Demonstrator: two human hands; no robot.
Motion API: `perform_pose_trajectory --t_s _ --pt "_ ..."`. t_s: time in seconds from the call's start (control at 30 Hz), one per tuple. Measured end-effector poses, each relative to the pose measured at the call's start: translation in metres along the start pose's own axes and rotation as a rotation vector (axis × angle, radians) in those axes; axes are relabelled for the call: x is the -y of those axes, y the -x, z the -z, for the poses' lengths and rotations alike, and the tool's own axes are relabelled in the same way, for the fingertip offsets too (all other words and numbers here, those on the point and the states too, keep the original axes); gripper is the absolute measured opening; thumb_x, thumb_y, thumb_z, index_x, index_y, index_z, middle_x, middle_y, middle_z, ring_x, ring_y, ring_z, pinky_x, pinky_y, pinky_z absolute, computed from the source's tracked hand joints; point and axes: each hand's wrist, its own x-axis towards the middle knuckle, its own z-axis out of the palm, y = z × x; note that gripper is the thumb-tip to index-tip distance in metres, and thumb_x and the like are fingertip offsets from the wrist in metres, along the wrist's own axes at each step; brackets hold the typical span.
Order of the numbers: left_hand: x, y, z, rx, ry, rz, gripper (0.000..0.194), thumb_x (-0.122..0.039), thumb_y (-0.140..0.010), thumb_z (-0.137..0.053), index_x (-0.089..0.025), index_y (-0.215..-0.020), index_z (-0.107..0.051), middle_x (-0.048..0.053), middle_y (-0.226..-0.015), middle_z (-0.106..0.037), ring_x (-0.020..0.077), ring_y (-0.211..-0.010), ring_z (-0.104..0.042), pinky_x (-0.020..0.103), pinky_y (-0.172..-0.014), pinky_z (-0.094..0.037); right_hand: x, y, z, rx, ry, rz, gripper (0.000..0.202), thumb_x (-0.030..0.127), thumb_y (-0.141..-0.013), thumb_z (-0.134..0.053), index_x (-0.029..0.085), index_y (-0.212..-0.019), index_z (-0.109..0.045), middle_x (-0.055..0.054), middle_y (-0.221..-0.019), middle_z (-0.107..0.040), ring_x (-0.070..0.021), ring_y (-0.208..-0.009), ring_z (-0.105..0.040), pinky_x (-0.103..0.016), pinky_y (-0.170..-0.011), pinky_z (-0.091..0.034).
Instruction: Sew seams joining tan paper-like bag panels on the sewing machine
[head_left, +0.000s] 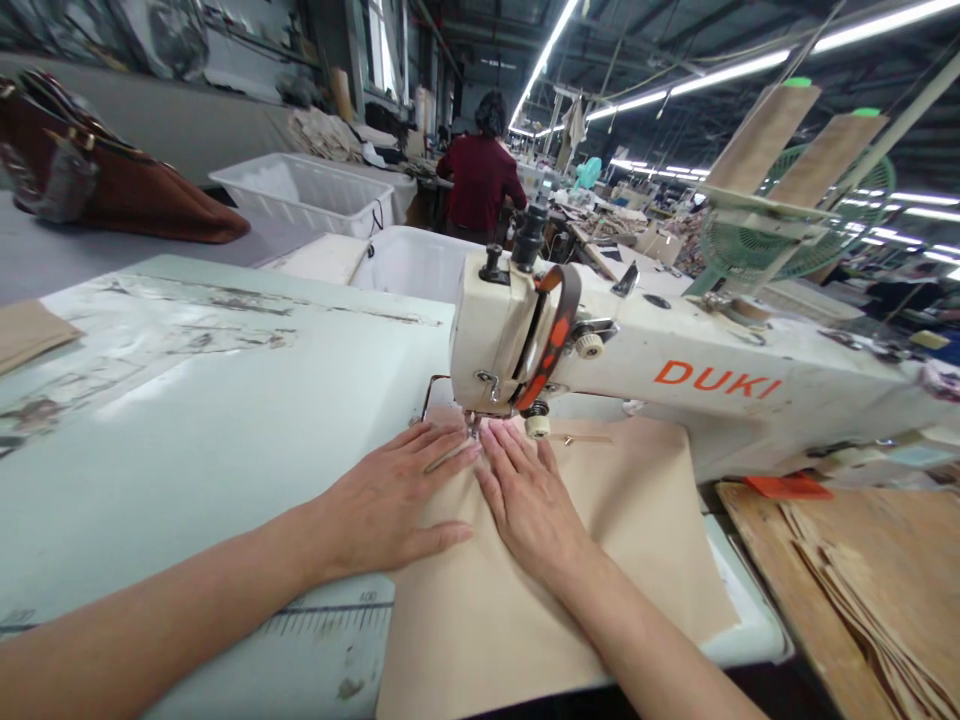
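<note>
A tan sheet of material (pixel 480 620), leather or fabric, lies over the bed of the white sewing machine (pixel 495 330) marked DUKI. My left hand (pixel 397 490) rests flat on the sheet's left edge, its fingers stretched toward the needle and the thumb apart. Just right of the needle and presser foot (pixel 474 424), my right hand (pixel 525 490) presses flat with its fingers extended. A short strip with a small metal piece (pixel 570 440) shows on the sheet right of my right hand. The stitching point is partly hidden by my fingertips.
A brown handbag (pixel 150 190) lies at the far left, near white plastic bins (pixel 307 190). Tan pieces are stacked on a wooden board (pixel 885 540) at right. Thread cones (pixel 765 135) and a green fan (pixel 795 235) stand behind. A person (pixel 484 180) works ahead.
</note>
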Motion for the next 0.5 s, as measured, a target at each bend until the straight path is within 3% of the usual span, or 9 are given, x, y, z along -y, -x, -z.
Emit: perform_pose_trajectory --t_s 0.17,0.27,0.37,0.5 --pt "0.004 -0.001 -0.001 0.000 0.019 -0.007 0.073 -0.057 -0.093 -0.055 -0.017 -0.150 -0.033 0.016 -0.151 -0.039 0.0303 -0.141 -0.033 0.050 -0.118 -0.023 0.003 -0.002 0.002 -0.027 0.002 -0.034 0.048 0.034 -0.106 -0.028 0.017 -0.150 -0.035 -0.008 -0.151 -0.039 -0.0235 -0.143 -0.032 -0.053 -0.119 -0.020" --pt "-0.002 0.010 0.002 -0.006 -0.013 -0.013 0.072 -0.056 -0.093 -0.055 -0.020 -0.151 -0.032 0.017 -0.154 -0.035 0.0324 -0.142 -0.032 0.052 -0.116 -0.028 0.013 0.005 0.001 -0.045 0.068 -0.120 0.051 0.036 -0.105 -0.032 0.010 -0.148 -0.038 -0.013 -0.152 -0.035 -0.0282 -0.144 -0.029 -0.056 -0.118 -0.020" --pt "-0.014 0.043 0.010 0.041 -0.011 0.004 0.076 -0.060 -0.091 -0.057 -0.028 -0.153 -0.028 0.014 -0.157 -0.031 0.0341 -0.142 -0.032 0.053 -0.113 -0.033 0.025 0.032 -0.001 -0.085 0.143 -0.120 0.057 0.042 -0.103 -0.034 0.006 -0.146 -0.041 -0.016 -0.153 -0.032 -0.0324 -0.143 -0.029 -0.059 -0.115 -0.025" --pt "-0.030 0.108 0.034 0.163 -0.053 0.068 0.084 -0.062 -0.088 -0.060 -0.032 -0.155 -0.020 0.009 -0.162 -0.016 0.0357 -0.144 -0.026 0.056 -0.113 -0.033 0.019 0.090 -0.007 -0.261 0.187 0.031 0.061 0.046 -0.100 -0.039 0.016 -0.152 -0.030 -0.011 -0.151 -0.038 -0.0319 -0.137 -0.040 -0.058 -0.107 -0.034"
